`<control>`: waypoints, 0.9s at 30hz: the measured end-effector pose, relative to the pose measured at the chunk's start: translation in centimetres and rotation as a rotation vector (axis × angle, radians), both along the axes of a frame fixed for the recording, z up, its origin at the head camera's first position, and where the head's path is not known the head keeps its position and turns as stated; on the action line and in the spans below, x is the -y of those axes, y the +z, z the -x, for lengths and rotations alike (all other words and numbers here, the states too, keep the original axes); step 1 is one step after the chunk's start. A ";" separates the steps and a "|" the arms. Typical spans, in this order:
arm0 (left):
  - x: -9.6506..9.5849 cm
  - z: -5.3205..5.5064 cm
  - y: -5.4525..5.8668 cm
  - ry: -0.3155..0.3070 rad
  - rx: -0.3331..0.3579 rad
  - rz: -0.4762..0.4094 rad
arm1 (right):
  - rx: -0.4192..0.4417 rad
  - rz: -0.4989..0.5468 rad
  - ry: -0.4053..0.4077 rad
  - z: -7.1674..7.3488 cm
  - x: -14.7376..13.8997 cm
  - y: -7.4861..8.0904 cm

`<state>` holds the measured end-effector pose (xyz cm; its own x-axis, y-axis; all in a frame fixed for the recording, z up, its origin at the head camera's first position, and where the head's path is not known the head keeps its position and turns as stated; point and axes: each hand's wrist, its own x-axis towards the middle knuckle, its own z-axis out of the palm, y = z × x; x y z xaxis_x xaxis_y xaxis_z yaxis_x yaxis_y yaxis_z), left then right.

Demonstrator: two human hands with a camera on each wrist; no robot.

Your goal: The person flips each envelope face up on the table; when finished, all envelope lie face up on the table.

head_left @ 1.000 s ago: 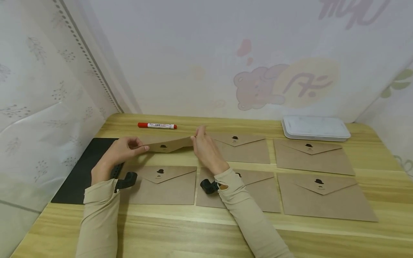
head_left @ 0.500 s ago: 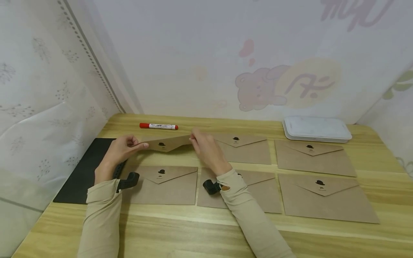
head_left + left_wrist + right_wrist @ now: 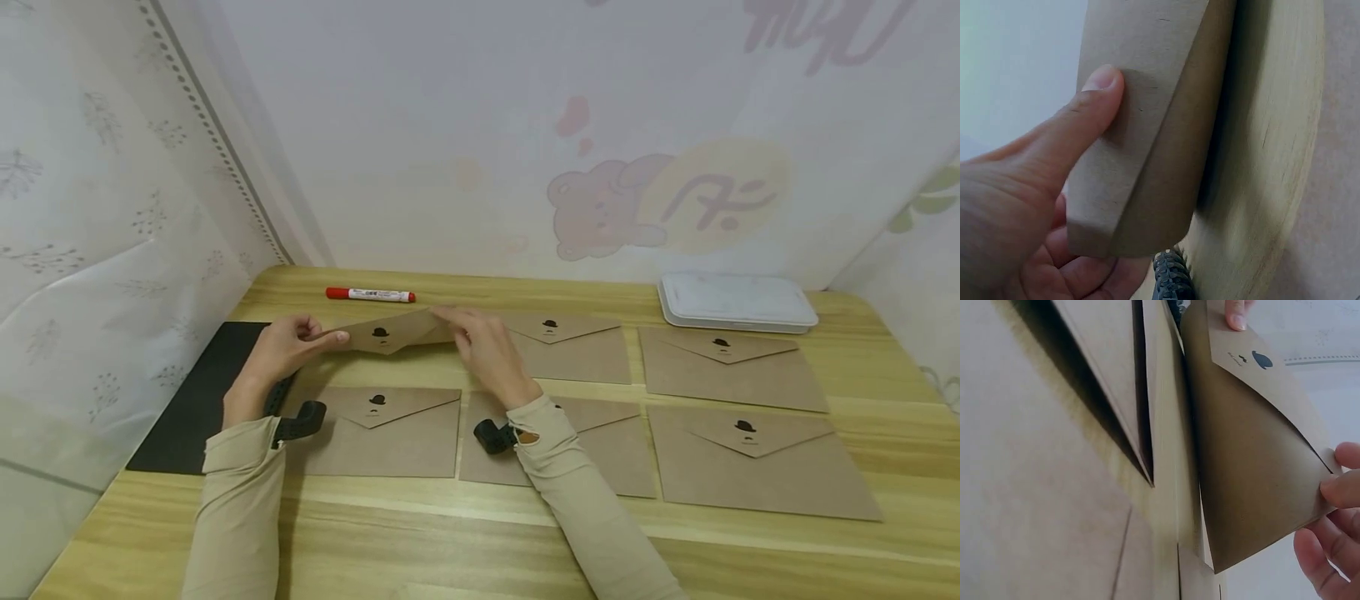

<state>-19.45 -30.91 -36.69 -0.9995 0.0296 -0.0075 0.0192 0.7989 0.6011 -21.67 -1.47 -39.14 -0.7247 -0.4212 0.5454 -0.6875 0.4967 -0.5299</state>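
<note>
A brown kraft envelope (image 3: 401,332) with a black hat print on its flap is lifted and bowed over the table's back left. My left hand (image 3: 281,354) pinches its left end, the thumb lying on the flap side in the left wrist view, where the envelope (image 3: 1141,106) curves away. At the other end, my right hand (image 3: 491,354) holds the upper right corner. The right wrist view has the right hand's fingers (image 3: 1338,490) on both faces of that corner, and the envelope's body (image 3: 1247,456) bulges slightly.
Several similar envelopes lie flat, one at front left (image 3: 375,446), others to the right (image 3: 765,475). A black spiral-bound notebook (image 3: 180,408) lies under the left wrist. A red marker (image 3: 371,295) and a white case (image 3: 738,302) lie at the back, near the wall.
My right fingers have straightened and slid slightly left along the envelope's top edge, and its right end stands a little higher. My left hand keeps its pinch.
</note>
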 end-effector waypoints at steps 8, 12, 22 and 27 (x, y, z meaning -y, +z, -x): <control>-1.1 0.3 -0.3 0.171 -0.135 0.005 | 0.017 0.086 -0.027 0.2 0.1 -0.1; -2.4 0.6 -0.5 0.293 -0.231 -0.035 | 0.014 0.105 -0.060 0.3 0.1 0.0; -3.9 1.0 -1.6 0.348 -0.499 -0.017 | 0.012 0.115 -0.076 0.4 0.0 0.1; -4.0 1.1 -1.6 0.340 -0.515 0.000 | 0.008 0.141 -0.073 0.4 -0.1 0.1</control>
<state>-20.58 -26.89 -38.29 -0.8283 -0.2913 0.4786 0.0511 0.8113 0.5823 -22.11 -1.32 -39.00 -0.7549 -0.2871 0.5897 -0.6480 0.4650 -0.6032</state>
